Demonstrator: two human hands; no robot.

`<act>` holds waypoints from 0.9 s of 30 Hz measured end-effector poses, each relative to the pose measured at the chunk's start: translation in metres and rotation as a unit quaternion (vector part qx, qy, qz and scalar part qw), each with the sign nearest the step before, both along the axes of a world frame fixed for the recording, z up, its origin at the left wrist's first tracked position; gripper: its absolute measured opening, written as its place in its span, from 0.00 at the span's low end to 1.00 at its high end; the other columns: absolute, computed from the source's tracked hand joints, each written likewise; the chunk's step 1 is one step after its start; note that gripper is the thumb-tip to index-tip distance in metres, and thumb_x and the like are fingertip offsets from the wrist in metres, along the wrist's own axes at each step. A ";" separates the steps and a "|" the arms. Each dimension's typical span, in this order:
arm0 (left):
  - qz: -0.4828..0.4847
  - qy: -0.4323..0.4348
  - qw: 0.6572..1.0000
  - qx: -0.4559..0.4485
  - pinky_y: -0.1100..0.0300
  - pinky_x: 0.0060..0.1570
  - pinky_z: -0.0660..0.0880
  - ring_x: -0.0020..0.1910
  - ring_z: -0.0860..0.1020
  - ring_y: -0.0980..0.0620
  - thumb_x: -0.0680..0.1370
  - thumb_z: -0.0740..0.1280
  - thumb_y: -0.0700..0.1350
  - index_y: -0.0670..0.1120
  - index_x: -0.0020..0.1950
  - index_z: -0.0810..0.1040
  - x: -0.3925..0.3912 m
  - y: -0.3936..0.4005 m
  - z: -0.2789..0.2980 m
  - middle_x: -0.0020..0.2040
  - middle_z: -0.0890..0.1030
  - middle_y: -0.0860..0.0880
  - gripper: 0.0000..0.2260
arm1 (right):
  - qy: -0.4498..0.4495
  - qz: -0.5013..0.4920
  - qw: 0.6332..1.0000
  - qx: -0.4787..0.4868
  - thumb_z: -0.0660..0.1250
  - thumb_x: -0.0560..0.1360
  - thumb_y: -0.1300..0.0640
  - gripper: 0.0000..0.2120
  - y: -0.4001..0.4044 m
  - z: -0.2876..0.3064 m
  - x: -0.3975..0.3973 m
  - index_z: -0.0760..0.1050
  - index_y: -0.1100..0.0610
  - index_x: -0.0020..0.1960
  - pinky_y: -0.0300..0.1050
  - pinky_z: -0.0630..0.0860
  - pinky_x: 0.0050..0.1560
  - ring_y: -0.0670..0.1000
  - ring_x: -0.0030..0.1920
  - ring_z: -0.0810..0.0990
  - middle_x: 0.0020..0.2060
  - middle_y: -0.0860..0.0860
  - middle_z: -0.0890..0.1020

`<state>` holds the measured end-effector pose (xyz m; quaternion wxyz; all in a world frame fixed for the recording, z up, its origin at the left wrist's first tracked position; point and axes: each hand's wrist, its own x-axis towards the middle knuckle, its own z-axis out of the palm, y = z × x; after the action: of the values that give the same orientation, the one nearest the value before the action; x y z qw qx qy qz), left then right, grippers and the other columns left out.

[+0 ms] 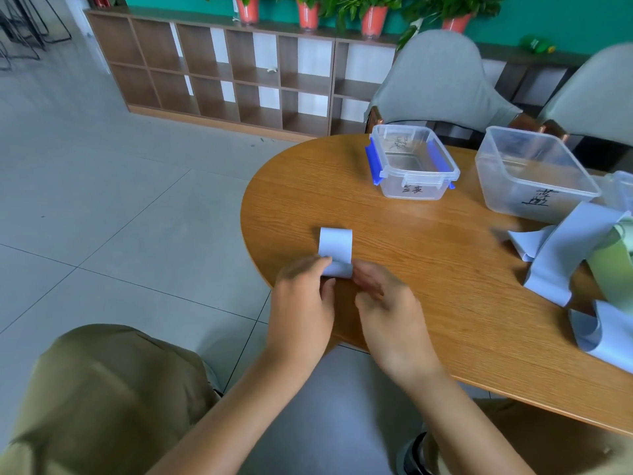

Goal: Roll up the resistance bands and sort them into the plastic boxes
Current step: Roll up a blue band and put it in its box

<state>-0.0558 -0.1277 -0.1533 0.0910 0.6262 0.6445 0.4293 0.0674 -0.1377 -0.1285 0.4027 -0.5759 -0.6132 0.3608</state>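
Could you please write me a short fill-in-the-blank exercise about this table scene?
1. Both hands, left hand and right hand, are rolling a light ____ band.
2. The box with blue clips holds ____ bands.
3. The pile of unrolled bands lies in front of the ____ box.
4. The boxes stand on a ____ table.

Missing words: blue; no; clipless; wooden

Round wooden table (428, 269) before me. Two grey chairs (442, 80) behind it. Brown cubby shelf (212, 70) along teal wall, orange plant pots (308, 15) on top. Grey tile floor (102, 200). My khaki trousers (102, 399).
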 end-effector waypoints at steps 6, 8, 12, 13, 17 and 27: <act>-0.012 0.064 0.998 -0.007 0.53 0.59 0.74 0.59 0.76 0.43 0.76 0.70 0.38 0.49 0.64 0.81 -0.012 0.007 -0.007 0.61 0.82 0.48 0.18 | -0.248 0.050 0.960 0.118 0.57 0.73 0.68 0.29 -0.005 -0.010 -0.003 0.71 0.53 0.73 0.43 0.67 0.70 0.55 0.67 0.69 0.72 0.52 0.72; -0.017 0.075 0.997 -0.015 0.49 0.61 0.75 0.62 0.73 0.42 0.77 0.70 0.41 0.51 0.66 0.80 -0.016 0.009 -0.008 0.64 0.80 0.48 0.17 | -0.287 0.049 0.949 0.119 0.58 0.75 0.67 0.29 -0.002 -0.014 -0.001 0.67 0.55 0.76 0.48 0.64 0.74 0.57 0.73 0.63 0.76 0.55 0.66; -0.019 0.095 0.995 -0.024 0.47 0.63 0.74 0.65 0.70 0.42 0.77 0.69 0.43 0.52 0.69 0.77 -0.017 0.012 -0.009 0.70 0.74 0.47 0.20 | -0.316 0.038 0.941 0.115 0.57 0.74 0.66 0.30 0.007 -0.017 0.001 0.67 0.54 0.76 0.55 0.64 0.75 0.60 0.77 0.59 0.77 0.57 0.65; -0.020 0.103 0.994 -0.019 0.47 0.62 0.75 0.65 0.70 0.42 0.76 0.69 0.43 0.53 0.69 0.77 -0.016 0.011 -0.009 0.71 0.73 0.47 0.21 | -0.315 0.034 0.942 0.113 0.57 0.74 0.66 0.31 0.009 -0.017 0.001 0.67 0.54 0.76 0.56 0.64 0.75 0.60 0.77 0.58 0.76 0.57 0.65; -0.023 0.154 0.987 0.024 0.52 0.50 0.79 0.63 0.72 0.44 0.76 0.69 0.40 0.53 0.69 0.77 -0.019 0.001 -0.007 0.70 0.73 0.48 0.22 | -0.317 0.032 0.942 0.106 0.57 0.73 0.67 0.32 0.014 -0.016 0.002 0.67 0.53 0.77 0.55 0.62 0.76 0.59 0.77 0.57 0.76 0.58 0.66; -0.005 0.206 0.978 -0.025 0.48 0.60 0.77 0.70 0.67 0.40 0.78 0.64 0.45 0.55 0.74 0.71 -0.016 0.003 -0.009 0.72 0.70 0.44 0.23 | -0.310 0.037 0.944 0.104 0.53 0.74 0.59 0.31 0.031 -0.012 0.000 0.66 0.52 0.77 0.53 0.59 0.77 0.58 0.76 0.58 0.77 0.57 0.65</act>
<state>-0.0714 -0.1251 -0.1620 -0.0257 0.7015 0.6572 0.2745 0.0670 -0.1067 -0.1408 0.2366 -0.5914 -0.7625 0.1135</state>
